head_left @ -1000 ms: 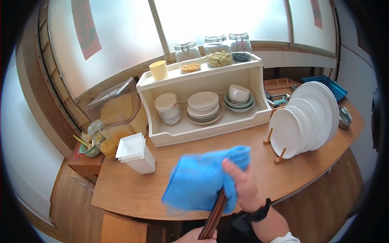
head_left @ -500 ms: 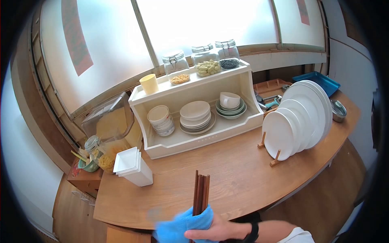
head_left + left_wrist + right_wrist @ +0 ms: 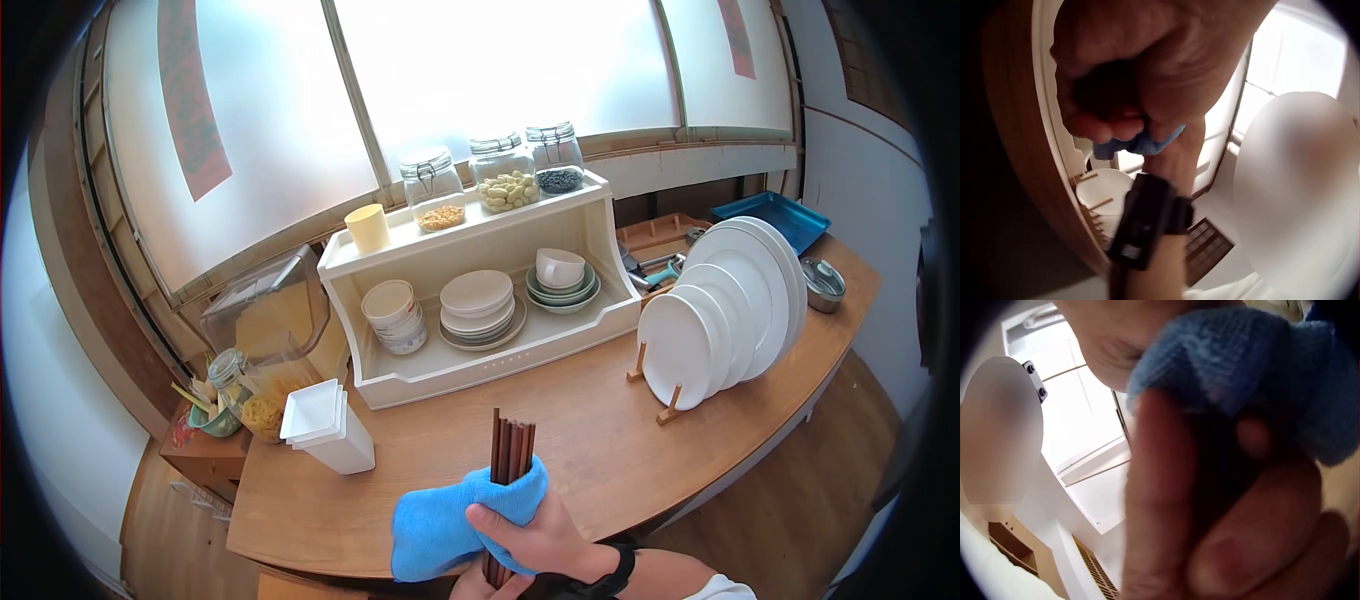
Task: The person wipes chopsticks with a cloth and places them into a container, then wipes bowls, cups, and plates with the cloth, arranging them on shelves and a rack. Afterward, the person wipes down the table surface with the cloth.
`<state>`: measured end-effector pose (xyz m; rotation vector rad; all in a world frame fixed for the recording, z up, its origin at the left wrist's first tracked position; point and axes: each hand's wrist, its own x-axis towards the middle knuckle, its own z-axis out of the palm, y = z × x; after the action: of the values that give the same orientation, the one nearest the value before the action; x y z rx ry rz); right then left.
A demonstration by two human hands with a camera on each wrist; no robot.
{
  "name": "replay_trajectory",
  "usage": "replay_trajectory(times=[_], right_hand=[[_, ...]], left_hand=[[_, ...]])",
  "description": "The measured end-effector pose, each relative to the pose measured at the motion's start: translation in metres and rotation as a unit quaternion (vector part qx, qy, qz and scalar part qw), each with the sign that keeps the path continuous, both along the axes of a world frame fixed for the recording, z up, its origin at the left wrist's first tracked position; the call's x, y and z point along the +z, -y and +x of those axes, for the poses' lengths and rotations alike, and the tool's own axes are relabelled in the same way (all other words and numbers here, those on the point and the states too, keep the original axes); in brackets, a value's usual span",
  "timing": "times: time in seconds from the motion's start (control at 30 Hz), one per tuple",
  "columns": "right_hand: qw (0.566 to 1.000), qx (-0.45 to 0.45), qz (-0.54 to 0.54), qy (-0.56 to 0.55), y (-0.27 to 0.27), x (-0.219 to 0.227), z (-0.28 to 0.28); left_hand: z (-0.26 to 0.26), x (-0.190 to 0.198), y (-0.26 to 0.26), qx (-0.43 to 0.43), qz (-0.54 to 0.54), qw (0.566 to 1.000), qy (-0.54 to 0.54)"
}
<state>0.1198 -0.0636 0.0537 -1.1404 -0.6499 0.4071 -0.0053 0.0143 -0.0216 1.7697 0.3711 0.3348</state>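
Note:
A bundle of dark brown chopsticks [image 3: 510, 450] stands nearly upright at the front edge of the table, tops bare. Around its middle my right hand [image 3: 545, 540] grips a blue cloth [image 3: 435, 530], thumb across the front, the loose end hanging to the left. Below it, my left hand [image 3: 474, 584] holds the lower part of the bundle, partly cut off by the frame. In the left wrist view the curled left fingers [image 3: 1107, 128] sit close under the cloth. The right wrist view shows the cloth [image 3: 1222, 356] bunched against the right fingers.
White containers [image 3: 340, 440] stand nested at the left. Behind is a cream shelf [image 3: 480, 370] with bowls and plates, glass jars [image 3: 505, 185] and a yellow cup [image 3: 367, 228] on top. White plates [image 3: 677, 350] stand in a wooden rack at the right, near a lidded steel pot [image 3: 823, 285].
The cloth first covered the chopsticks' upper ends; my right hand slid it down the bundle, baring the tops, then came slightly back up. My left hand stays at the lower part.

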Motion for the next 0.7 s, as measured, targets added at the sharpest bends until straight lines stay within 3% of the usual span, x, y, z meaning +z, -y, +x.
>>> replay_trajectory(times=[0.03,0.07,0.1,0.17,0.2,0.23,0.33,0.37,0.4,0.5,0.6,0.63,0.7], right_hand=[[0.995,0.093,0.03,-0.022,0.003,-0.001,0.006],[0.98,0.186,0.061,-0.043,0.005,-0.002,0.011],[0.98,0.187,0.063,-0.04,0.006,-0.002,0.011],[0.917,0.381,0.091,-0.079,0.01,-0.011,0.003],[0.921,0.385,0.026,-0.051,0.011,-0.032,0.01],[0.921,0.385,0.027,-0.052,0.014,-0.024,0.009],[0.976,0.207,-0.033,-0.066,0.026,0.011,0.022],[0.971,0.193,0.064,-0.122,0.022,0.01,0.04],[0.965,0.145,0.093,-0.199,0.029,0.045,0.049],[0.977,0.072,0.14,-0.143,0.014,0.026,0.055],[0.993,0.111,-0.04,-0.01,0.019,-0.01,0.006],[0.985,0.124,0.117,-0.026,0.01,-0.006,-0.017],[0.964,0.264,-0.02,0.019,0.026,-0.016,-0.004]], left_hand=[[-0.004,0.009,-0.001,0.0,0.001,1.0,0.0],[-0.009,0.026,-0.002,-0.094,-0.204,0.974,-0.019],[-0.011,0.042,-0.003,-0.185,-0.396,0.899,-0.037],[-0.015,0.052,-0.005,-0.277,-0.442,0.853,0.013],[-0.016,0.052,-0.005,-0.279,-0.476,0.834,-0.014],[-0.017,0.053,-0.004,-0.28,-0.511,0.812,-0.041],[-0.011,0.063,0.005,-0.233,-0.469,0.849,-0.064],[-0.012,0.059,0.008,-0.232,-0.47,0.849,-0.064],[-0.014,0.052,0.011,-0.241,-0.428,0.867,-0.076],[-0.014,0.048,0.009,-0.251,-0.375,0.888,-0.089],[-0.014,0.055,0.0,-0.187,-0.41,0.889,-0.078],[-0.012,0.05,-0.011,-0.269,-0.49,0.825,-0.081],[-0.018,0.041,-0.011,-0.287,-0.471,0.832,-0.056]])
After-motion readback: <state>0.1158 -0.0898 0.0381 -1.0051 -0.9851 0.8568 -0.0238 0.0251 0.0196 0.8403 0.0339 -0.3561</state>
